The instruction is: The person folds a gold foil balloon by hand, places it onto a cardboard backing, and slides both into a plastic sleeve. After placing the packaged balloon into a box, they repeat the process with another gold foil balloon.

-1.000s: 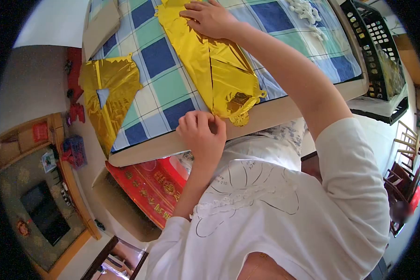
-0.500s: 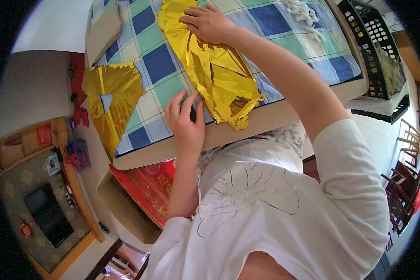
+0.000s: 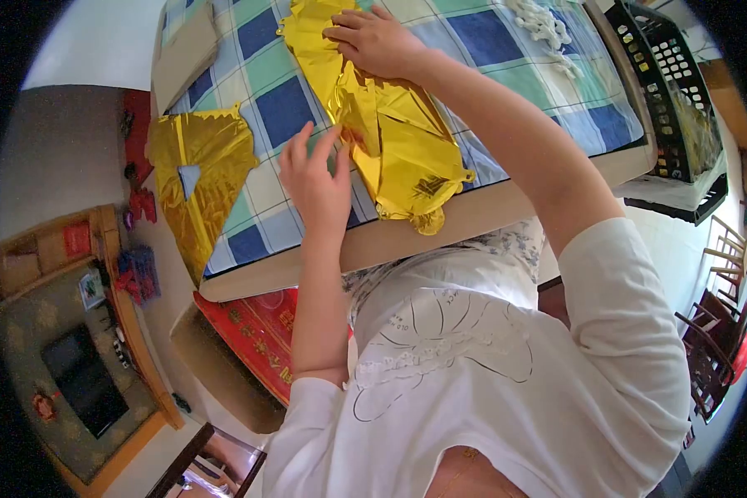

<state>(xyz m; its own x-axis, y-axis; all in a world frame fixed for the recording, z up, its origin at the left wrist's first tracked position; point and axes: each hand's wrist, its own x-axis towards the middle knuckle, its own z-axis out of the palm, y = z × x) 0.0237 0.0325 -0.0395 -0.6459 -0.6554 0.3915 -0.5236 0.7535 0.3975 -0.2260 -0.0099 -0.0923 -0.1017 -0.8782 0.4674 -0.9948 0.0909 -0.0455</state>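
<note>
Left hand (image 3: 317, 187): grip apart, beside the gold foil (image 3: 411, 141); contact unclear. Foil lies creased on the surface (image 3: 473, 205). Farther, right hand (image 3: 382, 46): grip spread over foil. Step, judged: flattening; adjustment calls for light fingertips, right hand steadying.

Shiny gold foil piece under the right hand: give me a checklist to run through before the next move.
1. Right hand resting on the shiny gold foil piece: ok.
2. Left hand gripping the foil's left edge: cannot tell; the fingers are close to it, but contact is unclear.
3. Foil smooth: not ok; it is creased along its length.
4. Near end inside the blue, green and white checked cloth: not ok; it reaches onto the beige table edge.
5. Second gold foil piece, with a cut-out, apart from the first: ok.
</note>
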